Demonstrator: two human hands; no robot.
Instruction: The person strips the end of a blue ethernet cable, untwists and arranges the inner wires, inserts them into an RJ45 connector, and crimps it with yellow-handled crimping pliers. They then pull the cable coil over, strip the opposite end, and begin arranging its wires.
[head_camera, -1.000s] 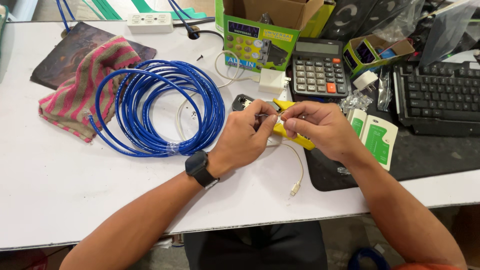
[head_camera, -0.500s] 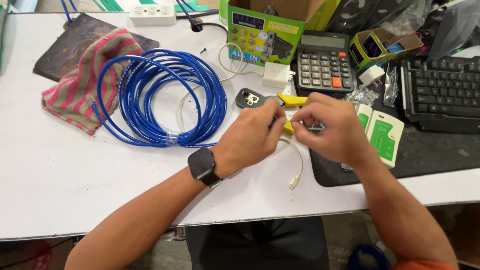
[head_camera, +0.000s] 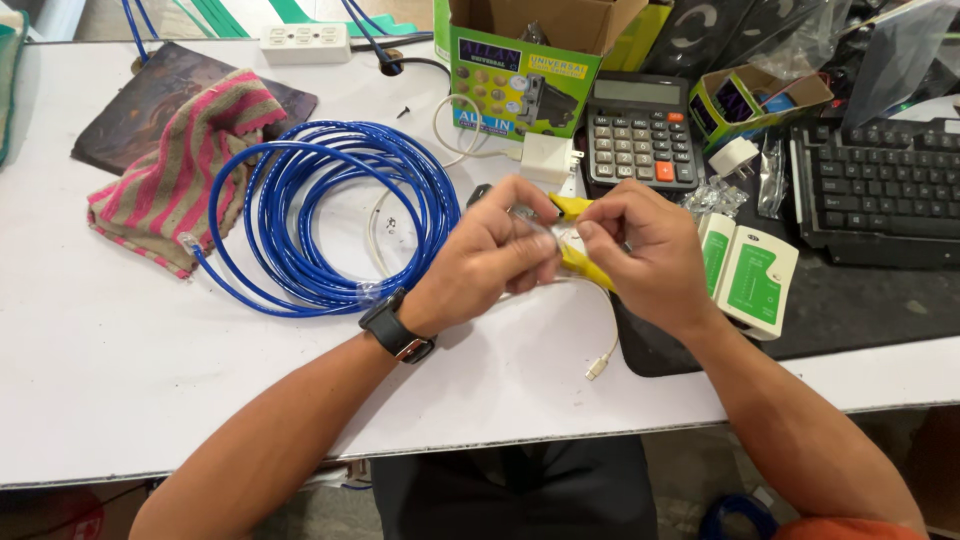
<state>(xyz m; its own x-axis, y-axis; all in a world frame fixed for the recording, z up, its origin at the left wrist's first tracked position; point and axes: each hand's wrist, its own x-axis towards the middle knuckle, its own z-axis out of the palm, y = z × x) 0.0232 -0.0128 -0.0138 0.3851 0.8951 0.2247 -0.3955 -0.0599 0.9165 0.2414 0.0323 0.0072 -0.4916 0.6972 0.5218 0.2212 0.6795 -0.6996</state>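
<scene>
White cable (head_camera: 585, 290) is pinched between both hands above the desk (head_camera: 120, 380), its short held stretch running left to right, its free plug end trailing down to the right. Left hand (head_camera: 490, 255) has its grip closed on the cable; right hand (head_camera: 640, 250) pinches it just beside, fingertips nearly touching. Yellow-handled tool (head_camera: 575, 235) lies beneath. Coiled blue cable (head_camera: 330, 215) sits to the left, a calculator (head_camera: 640, 130) behind.

Single head-worn camera looks steeply down, close over a white table (head_camera: 120, 380), hands mid-frame, clutter along top edge.
</scene>
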